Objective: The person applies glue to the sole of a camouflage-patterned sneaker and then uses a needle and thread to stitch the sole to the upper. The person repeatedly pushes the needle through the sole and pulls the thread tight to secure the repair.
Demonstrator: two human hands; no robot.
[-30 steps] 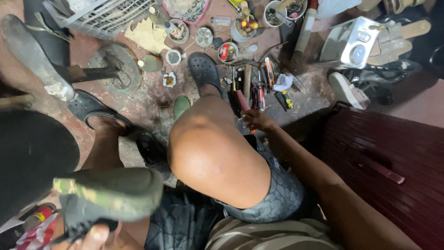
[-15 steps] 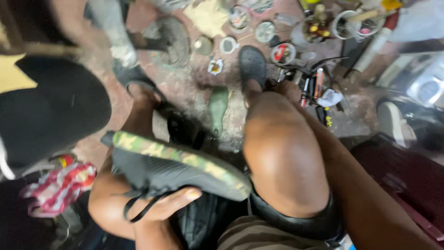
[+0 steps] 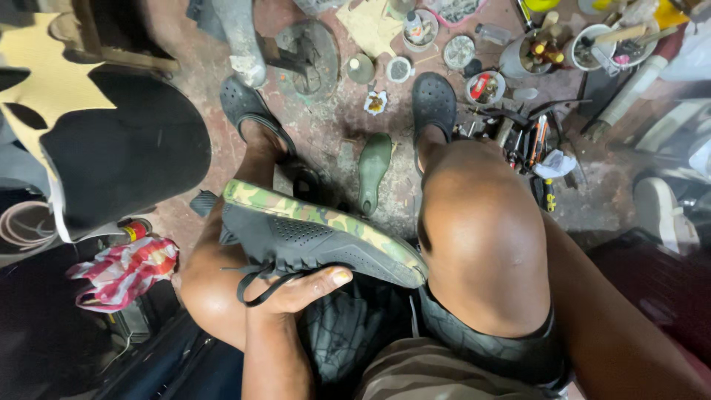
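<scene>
The left hand [image 3: 296, 289] is closed from below around a dark grey mesh sneaker with a camouflage-patterned sole [image 3: 318, 237]. The thumb lies along the upper and the black laces hang over the fingers. The shoe rests on its side across the left thigh, sole edge turned up toward the camera and toe pointing right, which keeps the bottom rim in plain sight while the leg carries the weight.

The right hand is out of view: the right arm [image 3: 622, 318] runs down past the right knee [image 3: 481, 237] to the near right corner, so whether it is open or closed cannot be told.

Just beyond the shoe, between the 2 feet in black perforated clogs [image 3: 434, 100], a loose green insole [image 3: 374, 167] lies flat on the stained concrete floor [image 3: 333, 133].

Farther off, small round tins and jars [image 3: 459, 52] stand in a loose arc, with a cluster of hand tools [image 3: 529, 141] right of the right foot, all near the seat.

An iron shoe last stand [image 3: 307, 55] sits far centre. At left, a red, white and pink striped cloth [image 3: 126, 270] lies crumpled beside a black and cream sheet of material [image 3: 111, 141].
</scene>
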